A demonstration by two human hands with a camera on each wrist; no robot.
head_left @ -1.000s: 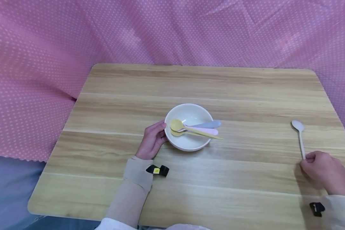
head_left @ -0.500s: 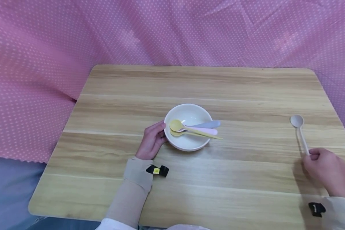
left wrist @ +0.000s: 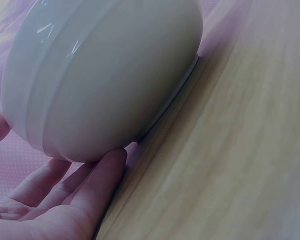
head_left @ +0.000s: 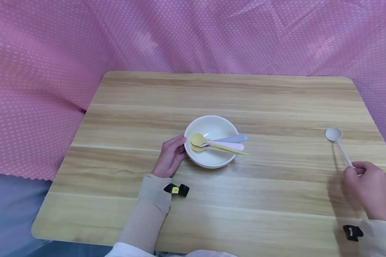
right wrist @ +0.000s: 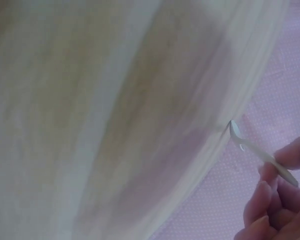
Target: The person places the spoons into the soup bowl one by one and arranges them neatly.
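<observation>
A white bowl [head_left: 212, 160] stands mid-table, and my left hand [head_left: 169, 159] grips its left side, thumb at the rim and fingers against the outer wall. In the left wrist view the bowl's wall [left wrist: 120, 75] rises above the fingers [left wrist: 102, 180]. Two yellow spoons [head_left: 197, 139], a pink handle [head_left: 233, 146] and a blue handle [head_left: 233, 138] lie in it, handles past the right rim. Far right, my right hand [head_left: 370, 187] pinches a whitish spoon [head_left: 333, 134] by its handle end. That spoon tilts, handle raised, its head low by the tabletop; whether it touches is unclear.
The wooden table [head_left: 148, 92] has rounded corners. A pink dotted cloth [head_left: 193, 35] hangs behind it and at both sides. Black wrist cameras [head_left: 180, 190] sit on both sleeves. The right hand casts a shadow on the wood.
My right hand has lifted the spoon's handle end and shifted slightly right and away from me; the spoon now leans more, its shadow separate. My left hand and the bowl stay put.
</observation>
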